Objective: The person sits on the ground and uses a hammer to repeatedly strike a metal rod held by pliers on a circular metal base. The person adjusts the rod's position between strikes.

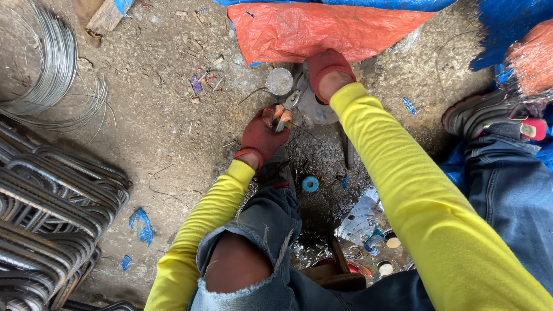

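dusty, packed-earth floor fills the view, littered with small chips and scraps, and the person crouches over it in torn blue jeans and long yellow sleeves. both hands wear red work gloves. the left hand is closed around the orange-handled metal pliers, whose jaws point up toward the far edge of the floor, just beside the right hand. that right hand presses down on a crumpled clear plastic bottle lying on the floor below the near edge of an orange tarpaulin sheet; whether its fingers curl round something or just lie flat, i cannot tell. a thin dark wire seems to run from the pliers' nose out to the left, though it is too fine to be sure where it ends. a small round clear lid sits touching the bottle's left side.

as for risk: the pliers' jaws work very near the right glove, so a slip could nip the fingers. a wire end cut under tension could spring toward the face or the bare knee showing through the torn denim. the bottle is smooth and squashed, and may skid under the pressing palm. a coil of grey steel wire at the floor's far left corner and the stacked bent steel stirrups along the left edge lie well apart, but could snag a sleeve.
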